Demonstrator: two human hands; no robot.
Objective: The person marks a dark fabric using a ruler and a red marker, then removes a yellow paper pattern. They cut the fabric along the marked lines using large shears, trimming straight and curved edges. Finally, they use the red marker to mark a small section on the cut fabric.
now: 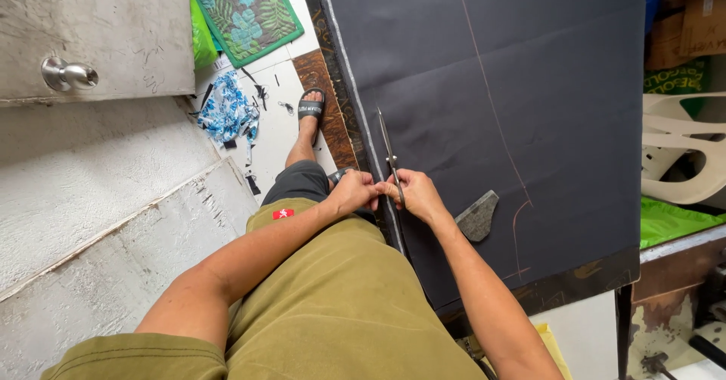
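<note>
Olive shirt and shorts fill foreground; both forearms reach fwd to table point(344, 134) edge. Dark cloth point(544, 85) lies flat over table, chalk lines across it, selvedge strip along its left edge. Right hand point(420, 196): fingers closed around handles of long shears point(391, 157), blades pointing away along cloth edge. Left hand point(352, 192): fingers pinching cloth edge just beside shears. Cloth looks thin, soft, limp; likely shifts easily, so best held flat near cut line. Grey chalk wedge point(478, 216) rests on cloth, near right hand. Upper right: brown cartons point(692, 17), green printed sign point(677, 77), white plastic chair point(681, 153). Small red patch point(283, 214) on shorts.
</note>
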